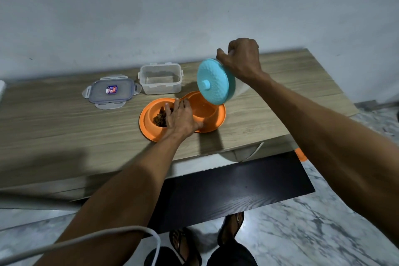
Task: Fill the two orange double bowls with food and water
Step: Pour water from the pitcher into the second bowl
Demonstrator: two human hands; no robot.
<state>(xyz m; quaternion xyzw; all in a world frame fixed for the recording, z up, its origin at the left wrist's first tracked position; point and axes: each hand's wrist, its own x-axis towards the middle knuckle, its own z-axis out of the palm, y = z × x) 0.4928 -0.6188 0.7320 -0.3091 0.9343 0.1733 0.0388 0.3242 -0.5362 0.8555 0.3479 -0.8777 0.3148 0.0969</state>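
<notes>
Presses the left hand [180,117] flat, fingers straight, on the middle of the orange double bowl [149,129] at mid tabletop [64,131]. Grips in the right hand [241,60] a teal-lidded jug [216,82], tilted above the bowl's right compartment. Brown food [158,120] in the left compartment. Beyond the bowl, clear container [160,81] beside its lid [111,90]

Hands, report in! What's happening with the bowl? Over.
Left hand flat on bowl, steadying it. Right hand grips jug, tilted over right cup. Food in left cup. Nothing blocks the pour.
</notes>
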